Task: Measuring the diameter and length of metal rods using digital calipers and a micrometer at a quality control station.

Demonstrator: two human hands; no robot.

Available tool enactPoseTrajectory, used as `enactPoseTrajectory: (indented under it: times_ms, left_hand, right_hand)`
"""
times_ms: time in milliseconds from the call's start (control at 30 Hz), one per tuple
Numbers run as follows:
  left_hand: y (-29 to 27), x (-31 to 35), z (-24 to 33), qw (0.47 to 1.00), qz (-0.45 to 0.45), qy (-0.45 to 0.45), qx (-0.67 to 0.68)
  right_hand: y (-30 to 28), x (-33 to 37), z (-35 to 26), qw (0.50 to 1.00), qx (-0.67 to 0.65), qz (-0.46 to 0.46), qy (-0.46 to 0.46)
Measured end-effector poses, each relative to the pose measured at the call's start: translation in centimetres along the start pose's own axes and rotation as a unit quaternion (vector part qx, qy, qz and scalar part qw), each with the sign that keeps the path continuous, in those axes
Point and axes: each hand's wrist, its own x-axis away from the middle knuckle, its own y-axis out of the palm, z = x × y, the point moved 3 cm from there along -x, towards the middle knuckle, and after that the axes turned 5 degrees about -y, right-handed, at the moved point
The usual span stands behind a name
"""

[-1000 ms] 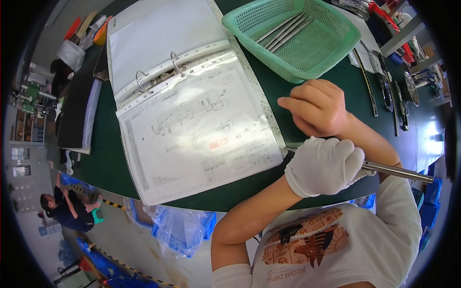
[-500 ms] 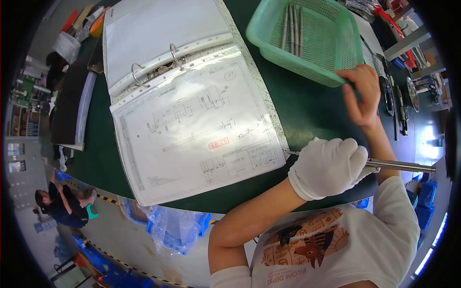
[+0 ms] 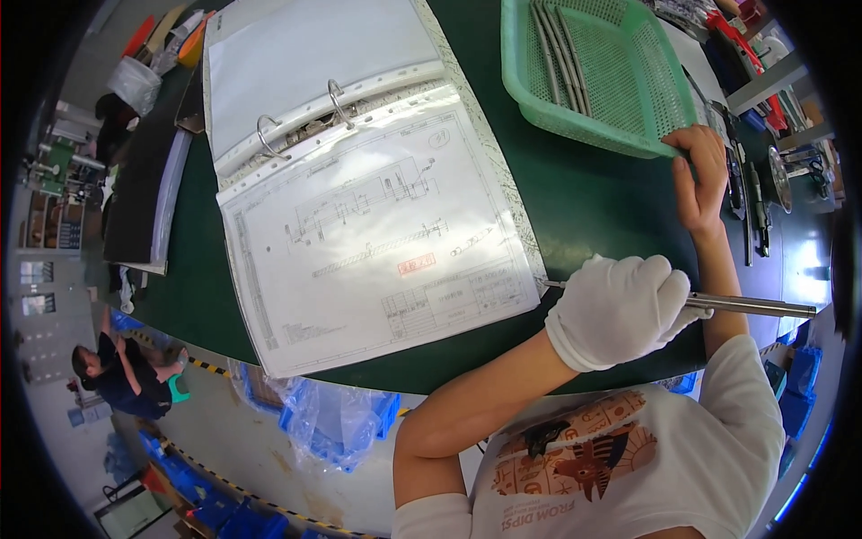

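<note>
My left hand (image 3: 620, 313), in a white glove, is closed around a slim metal rod (image 3: 754, 305). The rod's thick end sticks out to the right across my right forearm, and a thin tip shows on the left, close to the binder's corner. My bare right hand (image 3: 702, 178) grips the near right corner of a green plastic basket (image 3: 584, 133), fingers over the rim. Inside the basket, several similar metal rods (image 3: 564, 67) lie side by side toward its left.
An open ring binder with a technical drawing (image 3: 377, 242) covers the middle of the green table (image 3: 485, 359). Beyond my right hand lie dark slender tools (image 3: 759, 207) and a round metal dish (image 3: 778, 180). A black folder (image 3: 144, 198) stands left. Another person (image 3: 126, 373) sits far left.
The basket has shifted right and turned slightly, with my right hand moving along on its corner. My left hand keeps the rod in nearly the same place. The whole view has shifted a little.
</note>
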Motion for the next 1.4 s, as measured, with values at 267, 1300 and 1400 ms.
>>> enactPoseTrajectory:
  times_ms: [267, 1300, 1400]
  left_hand:
    - [-0.1, -0.1, -0.3, 1.000, -0.009, 0.002, 0.004]
    - [0.5, 0.1, -0.2, 1.000, -0.022, 0.013, -0.013]
    - [0.4, 0.1, -0.2, 0.999, -0.027, 0.014, -0.025]
  right_hand:
    - [0.6, 0.2, 0.2, 1.000, 0.014, 0.020, -0.011]
    - [1.5, 1.6, 0.6, 0.998, 0.015, 0.066, -0.010]
    - [1.6, 1.7, 0.6, 0.998, 0.015, 0.064, -0.012]
